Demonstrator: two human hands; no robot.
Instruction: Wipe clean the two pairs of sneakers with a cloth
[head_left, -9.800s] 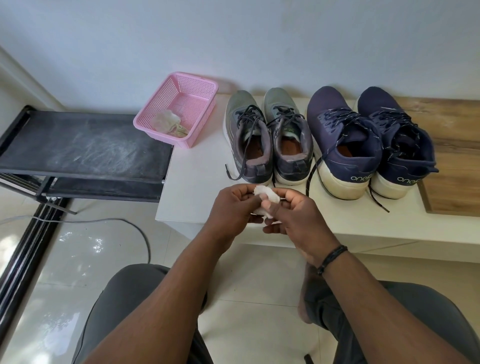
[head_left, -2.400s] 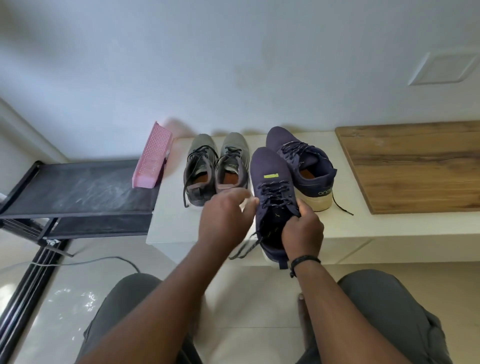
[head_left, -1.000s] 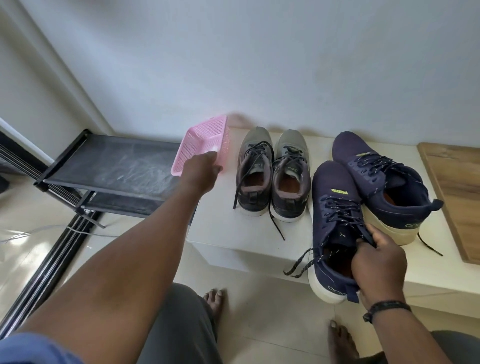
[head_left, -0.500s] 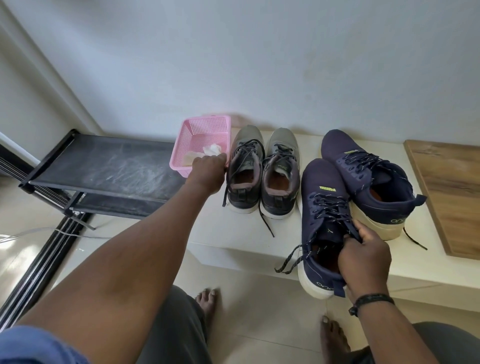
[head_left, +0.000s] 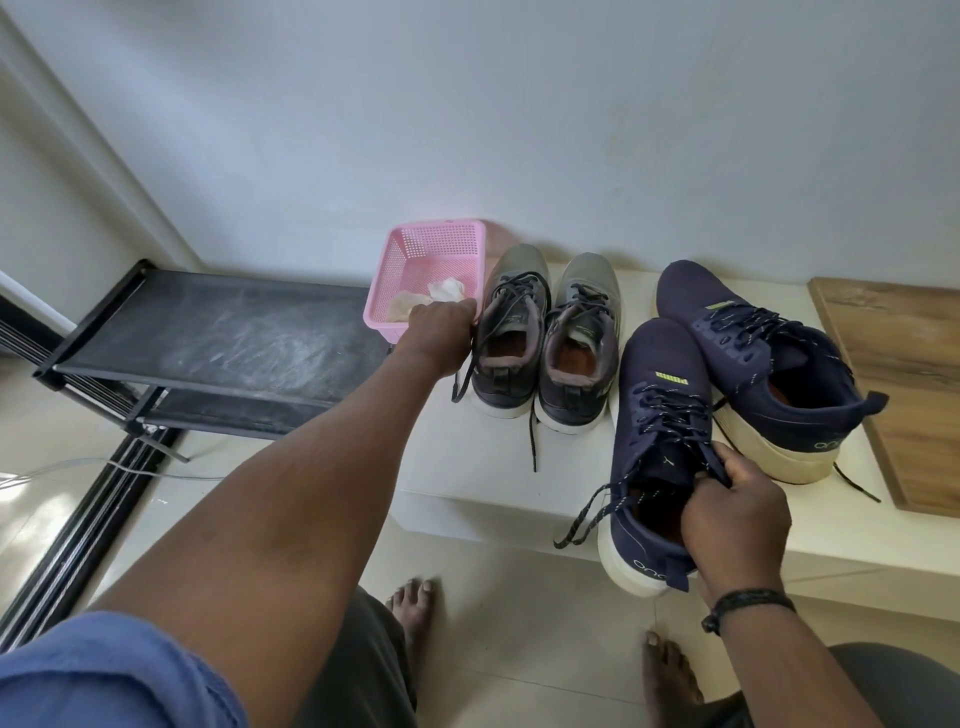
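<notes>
Left hand (head_left: 439, 335) reaches far-left to the near rim of the pink basket (head_left: 400, 254), at its right corner. Fingers go over the rim and are hidden from this angle, so cannot tell if they grip the basket, the cloth, or nothing. Basket sits at the far-left corner of the white bench (head_left: 483, 467), overhanging onto the black rack (head_left: 218, 343) to its left. Inside the basket: crumpled white cloth (head_left: 447, 290) just beyond the left hand, and a yellowish wad (head_left: 402, 306) left of it, touching or nearly.

Right hand (head_left: 735, 519) grips a navy shoe (head_left: 657, 415) at the collar, fingers curled into the opening, thumb on the tongue near the laces. This shoe lies toe-far, heel hanging off the near bench edge, white sole showing. Second navy shoe (head_left: 763, 364) is just right and farther back, flat on the bench, touching the held one along its side.

Grey pair (head_left: 545, 338) stands side by side between basket and navy shoes, toes to the wall, laces loose. Left grey shoe is just beside the basket and left hand.

Wood board (head_left: 904, 384) at far right on the bench. Black wristband (head_left: 748, 605) on right wrist. Bare feet (head_left: 413, 608) on the tile floor below, blue sleeve (head_left: 104, 675) at near left.
</notes>
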